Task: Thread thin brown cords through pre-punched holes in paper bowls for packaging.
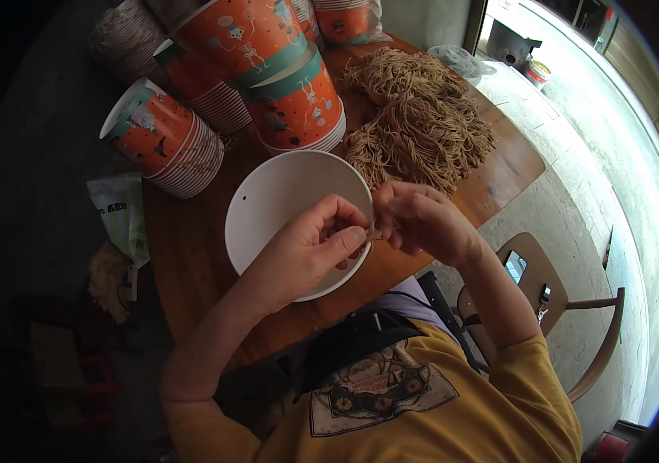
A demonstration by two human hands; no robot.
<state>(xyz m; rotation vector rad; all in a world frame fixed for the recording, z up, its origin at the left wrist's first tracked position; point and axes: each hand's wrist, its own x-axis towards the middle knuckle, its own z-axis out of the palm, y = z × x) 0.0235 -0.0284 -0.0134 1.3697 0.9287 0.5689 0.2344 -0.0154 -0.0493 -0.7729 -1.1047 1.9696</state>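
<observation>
A white paper bucket (298, 170) stands on the wooden table in front of me, its mouth facing up, with a small dark hole high on its left inner wall. My left hand (321, 239) reaches over the mouth to the right rim, thumb and fingers pinched together. Just outside that rim my right hand (422, 220) is closed too, fingertips close to the left thumb. Between the fingertips shows a small bit of tan cord (376, 233); most of it is hidden by the fingers.
A heap of tan cords (422, 116) lies beyond my right hand on the table (510, 166). Stacked orange buckets (298, 108) stand behind the white one, more (163, 139) lie tilted at left. A chair (530, 266) at right holds a phone (515, 266).
</observation>
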